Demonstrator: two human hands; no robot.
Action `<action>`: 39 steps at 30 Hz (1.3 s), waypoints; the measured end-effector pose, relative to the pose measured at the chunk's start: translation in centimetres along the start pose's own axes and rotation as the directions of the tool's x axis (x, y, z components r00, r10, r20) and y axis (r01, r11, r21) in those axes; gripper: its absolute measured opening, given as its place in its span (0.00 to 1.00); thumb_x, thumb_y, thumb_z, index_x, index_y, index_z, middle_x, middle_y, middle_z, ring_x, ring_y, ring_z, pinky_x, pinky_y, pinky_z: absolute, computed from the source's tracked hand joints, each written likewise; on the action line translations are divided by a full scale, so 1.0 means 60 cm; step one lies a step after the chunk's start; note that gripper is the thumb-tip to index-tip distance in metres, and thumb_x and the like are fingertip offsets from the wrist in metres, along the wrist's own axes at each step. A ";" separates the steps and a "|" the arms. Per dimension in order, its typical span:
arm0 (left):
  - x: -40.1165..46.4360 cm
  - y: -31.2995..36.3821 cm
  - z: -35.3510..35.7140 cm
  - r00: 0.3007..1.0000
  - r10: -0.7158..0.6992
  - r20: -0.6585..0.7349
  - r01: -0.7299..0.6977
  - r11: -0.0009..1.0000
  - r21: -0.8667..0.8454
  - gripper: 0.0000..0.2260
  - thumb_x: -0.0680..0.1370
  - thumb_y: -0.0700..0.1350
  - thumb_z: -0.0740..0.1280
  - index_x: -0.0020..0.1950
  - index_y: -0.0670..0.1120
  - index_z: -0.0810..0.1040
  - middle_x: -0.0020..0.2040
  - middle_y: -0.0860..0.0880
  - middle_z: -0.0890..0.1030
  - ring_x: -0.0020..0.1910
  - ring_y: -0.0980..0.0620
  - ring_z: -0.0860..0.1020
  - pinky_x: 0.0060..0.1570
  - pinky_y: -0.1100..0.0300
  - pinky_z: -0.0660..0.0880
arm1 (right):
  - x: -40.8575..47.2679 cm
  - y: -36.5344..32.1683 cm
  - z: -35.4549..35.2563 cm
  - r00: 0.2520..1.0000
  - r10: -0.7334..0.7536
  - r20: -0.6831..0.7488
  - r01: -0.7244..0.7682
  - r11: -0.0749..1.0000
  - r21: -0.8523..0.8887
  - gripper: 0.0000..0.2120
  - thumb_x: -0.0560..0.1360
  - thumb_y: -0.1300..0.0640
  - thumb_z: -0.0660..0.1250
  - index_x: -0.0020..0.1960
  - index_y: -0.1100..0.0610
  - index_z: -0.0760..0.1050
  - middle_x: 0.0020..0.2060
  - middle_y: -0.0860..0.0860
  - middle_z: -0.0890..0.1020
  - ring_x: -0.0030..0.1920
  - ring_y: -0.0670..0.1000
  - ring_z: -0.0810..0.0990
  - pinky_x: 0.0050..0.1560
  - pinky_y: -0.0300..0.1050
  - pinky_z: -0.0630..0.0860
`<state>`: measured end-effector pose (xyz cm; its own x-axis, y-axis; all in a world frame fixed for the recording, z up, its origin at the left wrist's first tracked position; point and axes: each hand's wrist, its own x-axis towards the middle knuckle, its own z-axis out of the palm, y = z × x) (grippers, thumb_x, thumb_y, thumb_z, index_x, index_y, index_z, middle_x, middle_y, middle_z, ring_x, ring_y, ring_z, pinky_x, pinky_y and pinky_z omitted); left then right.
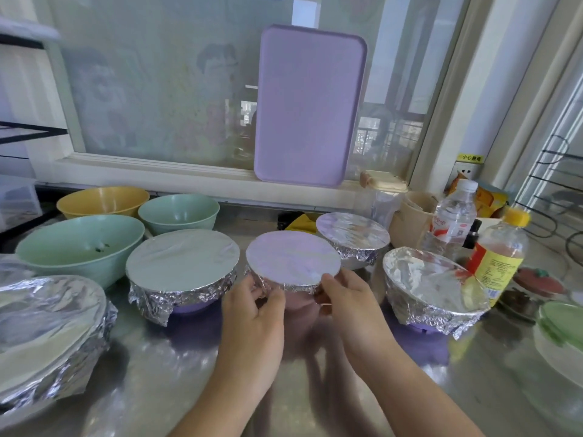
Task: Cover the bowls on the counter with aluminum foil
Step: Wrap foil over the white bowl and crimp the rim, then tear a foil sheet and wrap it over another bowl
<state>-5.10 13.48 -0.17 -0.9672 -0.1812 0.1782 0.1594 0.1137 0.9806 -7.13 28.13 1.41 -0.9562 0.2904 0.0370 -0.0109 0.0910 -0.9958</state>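
A small foil-covered bowl [293, 260] stands in the middle of the steel counter [189, 367]. My left hand [255, 310] pinches the crumpled foil at its left side. My right hand [342, 298] grips the foil edge at its right side. Foil also covers a bowl to the left [181, 263], one behind [351, 234], one at the right [432, 285] and a large one at the near left [47, 329]. Three bowls are uncovered: a large green bowl [79, 247], a yellow bowl [102, 201] and a small green bowl [178, 212].
A purple cutting board [309, 105] leans on the window behind. At the right stand a water bottle [452, 219], a yellow-capped bottle [500, 257], a beige container [413, 216], small jars and a green-lidded dish [561, 335]. A wire rack [555, 190] is far right.
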 end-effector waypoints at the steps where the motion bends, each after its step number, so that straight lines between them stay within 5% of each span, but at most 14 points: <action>1: 0.009 0.000 0.005 1.000 -0.004 0.009 0.005 1.000 -0.012 0.11 0.77 0.53 0.66 0.59 0.59 0.80 0.62 0.52 0.81 0.61 0.62 0.79 0.60 0.64 0.74 | 0.017 -0.001 0.009 1.000 0.012 0.002 -0.012 1.000 0.002 0.08 0.82 0.61 0.63 0.52 0.57 0.82 0.38 0.53 0.85 0.39 0.51 0.80 0.44 0.50 0.76; 3: 0.026 -0.003 0.012 0.999 -0.034 0.009 0.034 0.999 0.006 0.07 0.78 0.52 0.66 0.55 0.60 0.77 0.65 0.54 0.78 0.61 0.63 0.77 0.60 0.64 0.71 | 0.047 0.000 0.029 1.000 0.030 -0.004 -0.030 1.000 0.004 0.07 0.81 0.59 0.64 0.52 0.57 0.82 0.42 0.53 0.86 0.41 0.53 0.83 0.49 0.53 0.80; 8: 0.072 0.000 0.026 1.000 -0.026 -0.012 0.027 0.994 0.102 0.30 0.71 0.61 0.60 0.72 0.56 0.72 0.71 0.57 0.75 0.72 0.54 0.71 0.74 0.46 0.67 | 0.108 0.001 0.079 0.996 0.090 0.009 -0.090 0.996 0.022 0.15 0.72 0.48 0.66 0.55 0.54 0.81 0.46 0.53 0.88 0.49 0.58 0.88 0.59 0.65 0.82; 16: 0.153 0.020 0.057 0.992 -0.121 -0.024 0.120 0.992 -0.034 0.11 0.82 0.47 0.62 0.63 0.54 0.76 0.58 0.51 0.78 0.57 0.52 0.78 0.52 0.59 0.73 | 0.190 0.002 0.139 0.990 0.136 0.033 -0.138 0.988 0.072 0.18 0.69 0.48 0.68 0.56 0.55 0.81 0.46 0.56 0.88 0.48 0.59 0.88 0.59 0.66 0.83; 20: 0.161 0.022 0.058 0.986 -0.166 -0.022 0.165 0.986 -0.039 0.17 0.76 0.54 0.60 0.62 0.53 0.78 0.58 0.48 0.81 0.58 0.48 0.80 0.64 0.45 0.76 | 0.170 -0.013 0.140 0.981 0.190 0.050 -0.194 0.974 0.117 0.11 0.73 0.60 0.67 0.53 0.66 0.75 0.40 0.62 0.83 0.37 0.57 0.81 0.40 0.52 0.79; 23: 0.132 0.031 0.048 0.987 -0.163 -0.014 0.163 0.986 -0.027 0.11 0.77 0.52 0.62 0.57 0.53 0.79 0.49 0.53 0.84 0.52 0.53 0.82 0.57 0.50 0.78 | 0.139 -0.014 0.120 0.977 0.203 0.072 -0.211 0.969 0.128 0.06 0.73 0.67 0.66 0.50 0.62 0.74 0.39 0.60 0.81 0.36 0.57 0.79 0.35 0.48 0.75; 28: 0.080 0.068 0.003 0.997 -0.057 -0.045 0.058 0.998 0.027 0.08 0.75 0.48 0.66 0.51 0.55 0.81 0.46 0.58 0.86 0.49 0.57 0.84 0.56 0.49 0.80 | 0.070 -0.051 0.101 0.998 0.037 -0.056 -0.040 0.998 -0.048 0.13 0.68 0.60 0.65 0.51 0.52 0.79 0.46 0.51 0.86 0.49 0.55 0.86 0.57 0.58 0.83; 32: 0.054 0.123 -0.093 0.995 0.074 -0.068 -0.064 0.988 0.141 0.06 0.77 0.45 0.67 0.48 0.55 0.82 0.44 0.60 0.85 0.45 0.63 0.81 0.48 0.63 0.78 | 0.005 -0.117 0.140 0.993 -0.119 -0.004 0.118 0.986 -0.117 0.11 0.68 0.58 0.64 0.47 0.53 0.81 0.42 0.50 0.86 0.46 0.55 0.85 0.53 0.56 0.83; 34: 0.057 0.143 -0.156 0.986 0.120 -0.119 -0.092 0.971 0.221 0.07 0.78 0.43 0.67 0.50 0.55 0.80 0.45 0.57 0.84 0.45 0.60 0.81 0.45 0.62 0.76 | -0.015 -0.146 0.179 0.981 -0.183 0.070 0.192 0.971 -0.143 0.09 0.72 0.64 0.64 0.47 0.55 0.81 0.39 0.50 0.85 0.43 0.54 0.85 0.48 0.53 0.82; 39: 0.085 0.173 -0.329 0.961 0.126 -0.247 0.010 0.875 0.483 0.07 0.77 0.42 0.66 0.50 0.52 0.81 0.47 0.55 0.83 0.48 0.52 0.80 0.43 0.58 0.74 | -0.038 -0.188 0.311 0.918 -0.245 0.311 0.341 0.890 -0.303 0.08 0.72 0.59 0.65 0.47 0.51 0.81 0.44 0.49 0.86 0.50 0.54 0.85 0.52 0.52 0.82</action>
<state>-4.49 -5.55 12.51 -0.8600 -0.4014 0.3149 0.0347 0.5698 0.8210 -10.27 8.68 11.01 -0.9663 -0.0522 0.2522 -0.2467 0.4686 -0.8483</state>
